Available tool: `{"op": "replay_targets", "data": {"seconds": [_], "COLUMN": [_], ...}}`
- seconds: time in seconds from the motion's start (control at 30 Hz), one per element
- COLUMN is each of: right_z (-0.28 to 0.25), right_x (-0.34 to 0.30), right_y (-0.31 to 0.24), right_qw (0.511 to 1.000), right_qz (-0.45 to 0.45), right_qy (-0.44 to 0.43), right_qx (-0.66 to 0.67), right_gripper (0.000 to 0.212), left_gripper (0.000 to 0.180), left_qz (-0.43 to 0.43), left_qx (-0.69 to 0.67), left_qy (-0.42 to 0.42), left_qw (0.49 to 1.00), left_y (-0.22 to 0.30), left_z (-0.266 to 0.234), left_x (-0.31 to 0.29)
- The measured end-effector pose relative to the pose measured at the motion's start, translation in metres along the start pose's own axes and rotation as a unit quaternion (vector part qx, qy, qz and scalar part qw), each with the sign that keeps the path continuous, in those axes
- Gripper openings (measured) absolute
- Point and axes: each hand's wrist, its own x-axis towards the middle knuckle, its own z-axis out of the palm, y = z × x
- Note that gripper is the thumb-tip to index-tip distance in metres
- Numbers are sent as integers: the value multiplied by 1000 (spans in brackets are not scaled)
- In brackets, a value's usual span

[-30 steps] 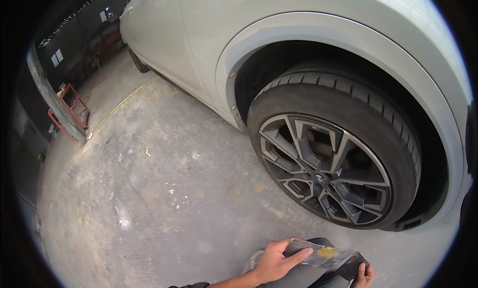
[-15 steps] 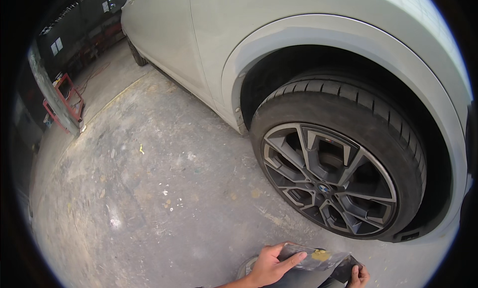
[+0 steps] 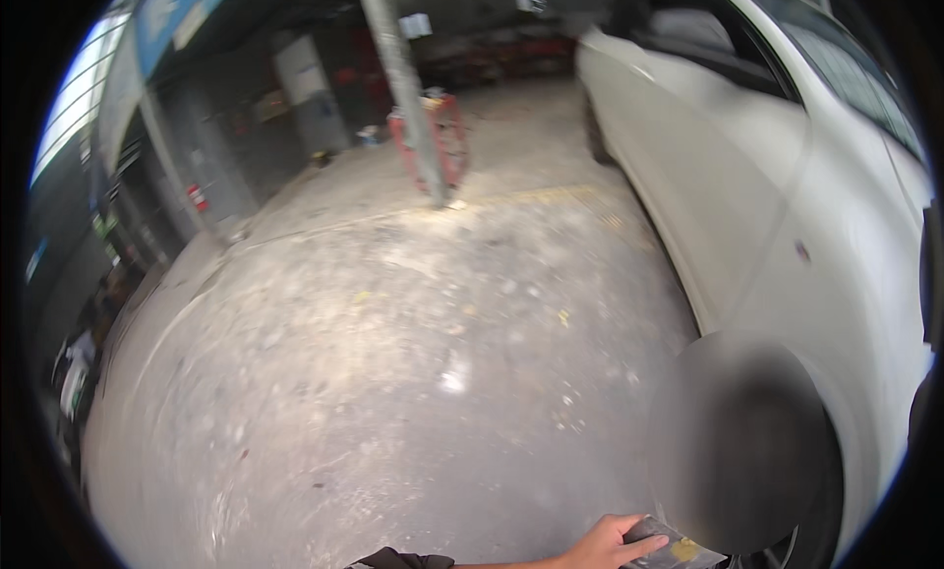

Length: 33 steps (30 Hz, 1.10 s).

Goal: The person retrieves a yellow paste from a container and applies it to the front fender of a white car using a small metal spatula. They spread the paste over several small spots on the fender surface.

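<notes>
Low in the picture, my left hand [image 3: 612, 543] comes in from the lower edge, its thumb over the near edge of a flat grey plate [image 3: 657, 557] and its fingers behind. A yellowish smear lies on the plate, whose lower part is cut off by the frame. Just beyond the plate, a blurred patch covers most of the pale car's wheel [image 3: 782, 549]. My right hand is out of the picture. A bit of dark cloth [image 3: 408, 559] shows at the bottom edge.
The pale car [image 3: 718, 156] runs along the right side. A post [image 3: 403, 77] rises from the stained concrete floor [image 3: 393, 372], with a red metal frame [image 3: 452, 141] beside it. Farther left are a red fire extinguisher [image 3: 198, 197] and a pale door panel [image 3: 307, 87].
The view has swung left and up, so the car and wheel sit farther right. My left hand still grips the plate; my right hand, earlier at its far end, has left the picture.
</notes>
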Motion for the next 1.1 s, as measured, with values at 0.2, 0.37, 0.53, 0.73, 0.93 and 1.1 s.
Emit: {"op": "replay_targets", "data": {"seconds": [0.2, 0.37, 0.53, 0.73, 0.93, 1.1], "right_z": [21, 16, -4, -10, -25, -40], "right_x": [-92, -224, -420, -656, -985, -1222], "right_y": [-190, -328, -432, -460, -437, -401], "right_qw": [964, 906, 842, 756, 607, 494], "right_qz": [-127, -179, -209, -211, -131, -108], "right_qy": [-206, -349, -472, -598, -758, -854], "right_qx": [114, 159, 159, 161, 199, 125], "right_gripper": [28, 18, 15, 17, 17, 16], "left_gripper": [18, 18, 20, 18, 21, 26], "left_qz": [74, 137, 186, 212, 267, 259], "left_qx": [-59, -29, -40, 66, 106, 123], "left_qy": [222, 418, 519, 586, 725, 840], "left_qw": [970, 898, 833, 780, 626, 462], "left_y": [164, 256, 336, 393, 389, 383], "left_z": [-49, -69, -66, -84, -146, -187], "left_x": [-194, -379, -547, -754, -1018, -1215]}}
